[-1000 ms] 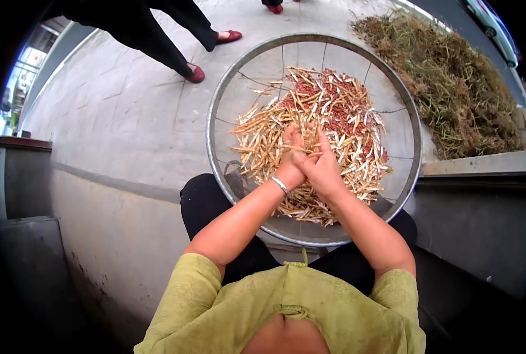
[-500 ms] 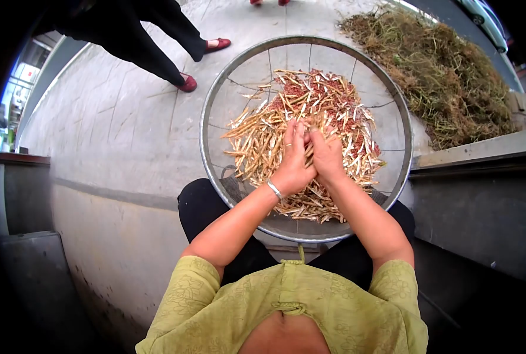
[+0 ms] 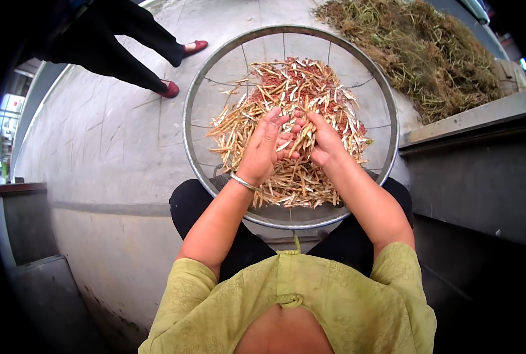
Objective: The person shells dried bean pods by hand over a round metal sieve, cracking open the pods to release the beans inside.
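Observation:
A round sieve point(image 3: 190, 150) with a metal rim rests across my knees. In it lies a heap of dry, tan bean pods point(image 3: 286, 187), with small red beans point(image 3: 331, 93) showing mostly at its far side. Over the heap, my right hand point(image 3: 327, 141) cups a small bunch of pods point(image 3: 304, 140) between curled fingers and thumb. Facing it from the left is my left hand point(image 3: 265, 148), its fingers apart and stretched toward that bunch. A silver bracelet point(image 3: 243, 180) circles the left wrist.
A person in black trousers point(image 3: 134, 44) and red shoes point(image 3: 170, 89) stands on the paving at the far left. Dried plant stalks point(image 3: 419, 56) are piled at the far right. A low ledge point(image 3: 472, 118) runs along my right side.
My hands, pressed together over the pods before, have come apart, and a bunch of pods now shows in the right one. The whole view has shifted slightly.

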The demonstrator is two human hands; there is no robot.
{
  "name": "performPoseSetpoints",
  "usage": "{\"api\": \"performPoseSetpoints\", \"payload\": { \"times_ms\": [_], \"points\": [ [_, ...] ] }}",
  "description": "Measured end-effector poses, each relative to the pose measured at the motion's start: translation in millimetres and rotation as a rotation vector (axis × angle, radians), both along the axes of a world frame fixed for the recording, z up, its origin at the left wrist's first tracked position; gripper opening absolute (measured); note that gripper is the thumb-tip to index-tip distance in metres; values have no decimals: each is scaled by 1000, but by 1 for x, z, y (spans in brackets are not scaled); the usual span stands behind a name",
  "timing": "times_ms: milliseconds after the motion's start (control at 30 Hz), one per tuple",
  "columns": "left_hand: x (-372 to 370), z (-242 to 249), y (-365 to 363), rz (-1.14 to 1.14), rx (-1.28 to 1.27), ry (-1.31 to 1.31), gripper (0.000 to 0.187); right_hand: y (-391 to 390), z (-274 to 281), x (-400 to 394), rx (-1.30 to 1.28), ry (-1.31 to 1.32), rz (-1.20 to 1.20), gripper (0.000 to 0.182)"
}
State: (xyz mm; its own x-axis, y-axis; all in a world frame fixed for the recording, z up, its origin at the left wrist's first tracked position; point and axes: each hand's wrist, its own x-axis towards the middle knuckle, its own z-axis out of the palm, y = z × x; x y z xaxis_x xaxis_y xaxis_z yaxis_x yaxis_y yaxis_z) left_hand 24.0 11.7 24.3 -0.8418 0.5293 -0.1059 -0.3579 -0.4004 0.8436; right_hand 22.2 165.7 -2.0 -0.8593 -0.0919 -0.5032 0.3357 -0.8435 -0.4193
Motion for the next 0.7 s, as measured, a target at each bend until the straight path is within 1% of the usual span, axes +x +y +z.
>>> {"api": "performPoseSetpoints", "payload": {
  "times_ms": [67, 200, 267, 300, 367, 400, 467, 500, 533, 600, 633, 667, 700],
  "points": [
    [1, -5, 1, -17, 45, -31, 55, 2, 10, 7, 18, -19, 32, 20],
    [6, 0, 7, -29, -5, -31, 57, 3, -2, 7, -2, -71, -27, 20],
    [9, 2, 10, -26, -214, 247, 63, 4, 0, 8, -29, -103, -35, 22],
    [10, -2, 11, -27, -214, 245, 63, 4, -4, 8, -29, -105, -36, 22],
    [13, -15, 14, -3, -416, 580, 69, 3, -16, 11, -121, -55, -1, 24],
    [15, -14, 15, -7, -415, 578, 69, 1, -13, 12, -122, -57, -4, 24],
    [19, -10, 17, 132, -545, 738, 71, -4, -3, 14, -124, -134, -87, 27],
    [17, -7, 14, 201, -703, 976, 68, -4, -6, 13, -187, -148, -98, 29],
    [18, -2, 14, 197, -699, 983, 68, -1, -8, 13, -186, -143, -105, 29],
    [28, 4, 15, 120, -562, 788, 67, 7, -7, 20, -179, -137, -90, 31],
    [32, 5, 16, 80, -472, 675, 66, 9, 8, 24, -228, -106, -136, 30],
    [34, 2, 18, 102, -458, 716, 71, 17, 11, 28, -415, -87, -167, 28],
    [33, -6, 17, 120, -428, 750, 76, 24, 29, 35, -333, -57, -171, 27]
  ]
}}
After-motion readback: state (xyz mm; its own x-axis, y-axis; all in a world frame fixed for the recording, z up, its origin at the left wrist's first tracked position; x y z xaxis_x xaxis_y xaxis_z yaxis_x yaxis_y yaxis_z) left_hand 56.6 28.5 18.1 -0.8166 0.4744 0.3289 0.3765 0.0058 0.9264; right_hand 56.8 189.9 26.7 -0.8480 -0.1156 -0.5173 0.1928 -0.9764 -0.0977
